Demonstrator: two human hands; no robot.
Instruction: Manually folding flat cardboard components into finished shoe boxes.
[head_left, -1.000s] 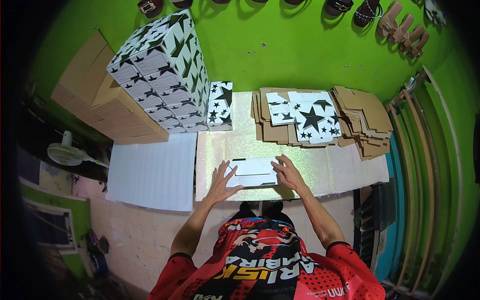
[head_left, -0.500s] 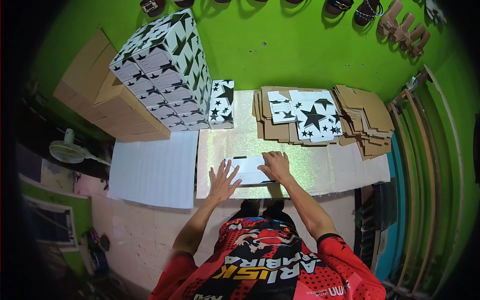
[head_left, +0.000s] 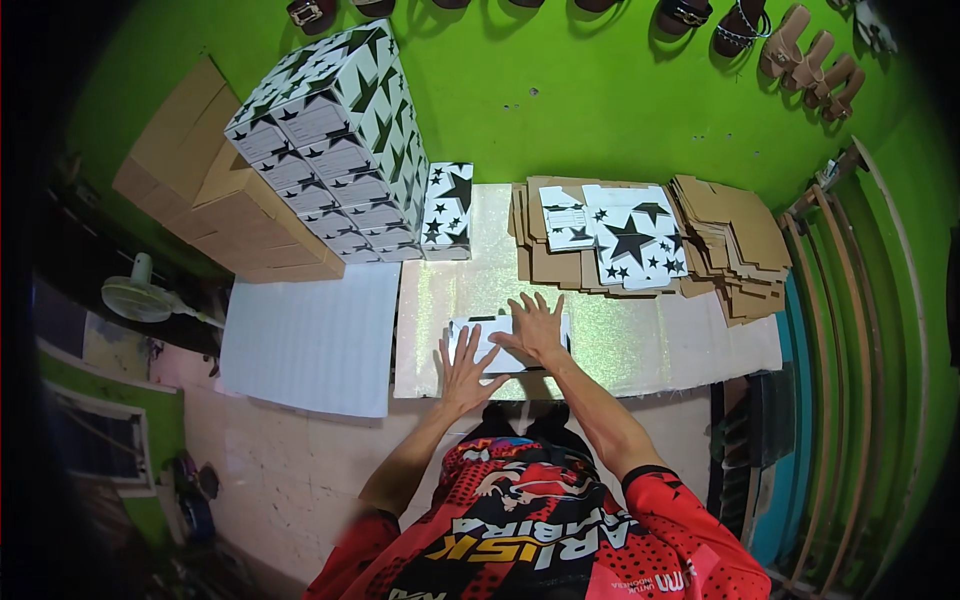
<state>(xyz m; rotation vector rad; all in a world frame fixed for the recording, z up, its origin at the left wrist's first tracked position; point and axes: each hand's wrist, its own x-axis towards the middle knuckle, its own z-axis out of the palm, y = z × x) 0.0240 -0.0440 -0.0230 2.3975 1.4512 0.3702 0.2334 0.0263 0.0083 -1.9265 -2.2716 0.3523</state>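
A white cardboard box [head_left: 482, 328] with black star print lies near the front edge of the table, its long side running left to right. My left hand [head_left: 464, 372] rests on the box's left part, fingers spread. Over the right part lies my right hand [head_left: 535, 332], its fingers also spread and reaching past the far edge, with the thumb pointing left across the top. Neither hand is wrapped round anything. Much of the box's top and right side is hidden under the hands.
Star-printed boxes [head_left: 375, 150] stand in a tall stack at the back left, with one upright box [head_left: 447, 215] beside it. Flat cardboard blanks [head_left: 730, 230] and a flat star-printed sheet [head_left: 640, 235] lie at the back right. A large brown carton [head_left: 250, 225] stands left. Sandals [head_left: 800, 55] hang on the green wall.
My right hand has slid left over the box top and its fingers have spread out. My left hand has shifted slightly right, onto the box.
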